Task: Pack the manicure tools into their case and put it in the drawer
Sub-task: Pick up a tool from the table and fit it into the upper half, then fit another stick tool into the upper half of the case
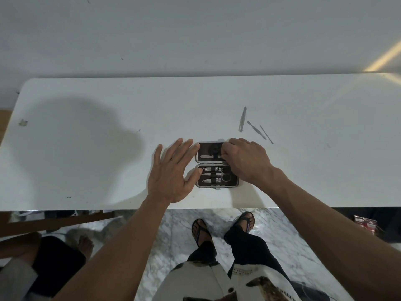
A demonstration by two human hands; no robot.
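Now steadying the open case (217, 183) with a wide, flat left hand (173, 170), right hand (245, 159) pinching a file (211, 156) into its strap

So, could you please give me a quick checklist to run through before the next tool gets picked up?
1. Case lying open flat on the table: ok.
2. Left hand steadying the case's left edge, palm down: ok.
3. Right hand at the upper half, seating a tool; fully seated: cannot tell.
4. Lower half holding its tools under the strap: ok.
5. Three loose tools on the table beyond the right hand, still to pack: not ok.
6. Drawer in view: not ok.
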